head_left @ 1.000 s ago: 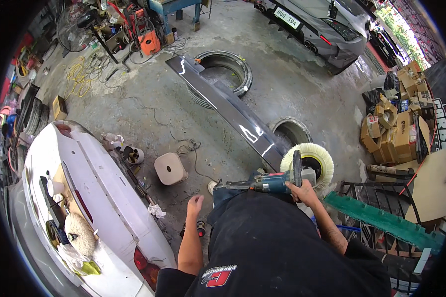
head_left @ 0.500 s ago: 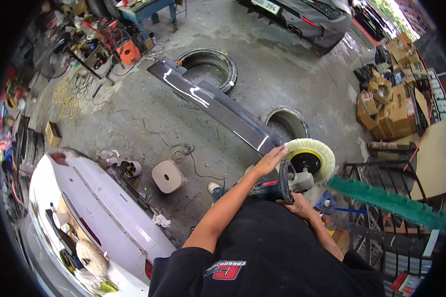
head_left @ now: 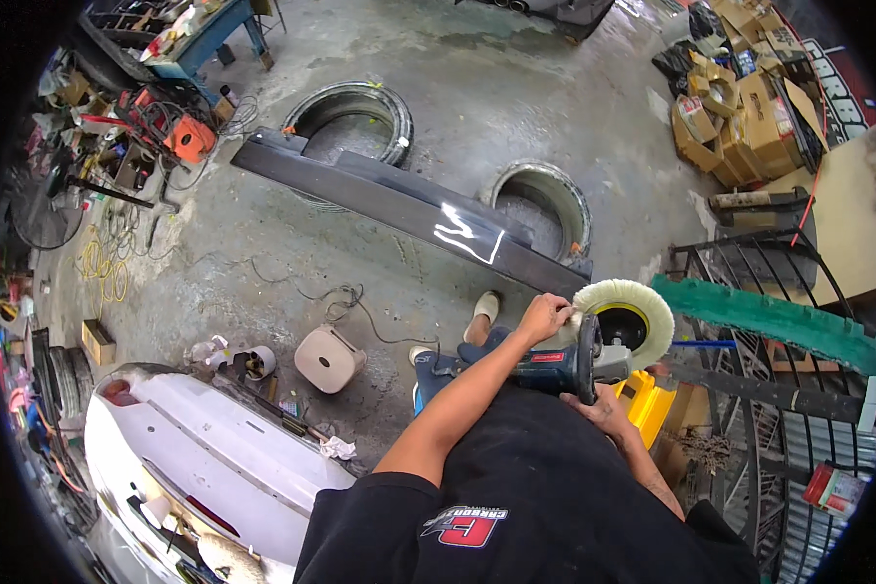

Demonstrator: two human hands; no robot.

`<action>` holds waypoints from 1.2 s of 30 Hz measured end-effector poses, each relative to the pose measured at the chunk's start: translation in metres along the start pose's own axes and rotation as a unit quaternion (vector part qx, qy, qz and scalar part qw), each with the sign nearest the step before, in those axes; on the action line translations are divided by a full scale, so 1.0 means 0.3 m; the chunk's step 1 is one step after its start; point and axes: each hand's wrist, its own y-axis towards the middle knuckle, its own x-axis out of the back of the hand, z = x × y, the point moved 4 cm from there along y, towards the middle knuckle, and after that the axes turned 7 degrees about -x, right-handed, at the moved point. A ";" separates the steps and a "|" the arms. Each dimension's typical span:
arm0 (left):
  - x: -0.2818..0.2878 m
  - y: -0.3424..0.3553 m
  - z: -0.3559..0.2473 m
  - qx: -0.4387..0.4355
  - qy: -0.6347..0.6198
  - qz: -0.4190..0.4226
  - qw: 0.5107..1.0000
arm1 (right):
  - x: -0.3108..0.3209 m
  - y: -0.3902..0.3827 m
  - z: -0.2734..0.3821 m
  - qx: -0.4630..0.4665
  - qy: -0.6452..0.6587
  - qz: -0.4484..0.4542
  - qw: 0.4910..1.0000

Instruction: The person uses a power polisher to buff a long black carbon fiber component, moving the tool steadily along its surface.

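Observation:
A dark blue and black power polisher [head_left: 545, 370] is held close against my body, its fluffy cream wool pad [head_left: 660, 307] turned away from me. My right hand [head_left: 603, 409] wraps round the polisher's black loop handle. At the pad's left edge, the bent fingers of my left hand [head_left: 547, 317] are pinched together on the wool. Ahead of me a long dark glossy car panel [head_left: 360, 190] lies slanted across two tires, the farther tire [head_left: 399, 122] at the left and the nearer tire [head_left: 579, 200] at the right. Bright reflections show on its surface.
A white car body part [head_left: 243, 428] fills the lower left, beside a beige stool [head_left: 330, 358]. A cord [head_left: 380, 331] trails over the floor. Cardboard boxes [head_left: 749, 117], a green strip [head_left: 769, 311] and black metal railing [head_left: 749, 428] stand on the right; an orange machine [head_left: 190, 139] sits far left.
My view has shifted, and the panel appears lower and turned. My left hand has gone from stretched fingers on the pad to a bent-finger pinch at its edge. The right hand keeps its hold.

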 end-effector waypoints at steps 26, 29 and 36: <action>0.442 -0.740 -0.055 0.174 0.096 -0.009 0.980 | -0.289 0.274 0.392 0.318 -0.127 0.149 0.928; 0.507 -0.956 -0.136 0.212 0.052 -0.078 0.973 | -0.301 0.290 0.472 0.340 -0.069 0.142 0.927; 0.333 -1.041 -0.140 0.329 0.133 -0.128 0.926 | -0.281 0.492 0.391 0.249 -0.045 0.134 0.958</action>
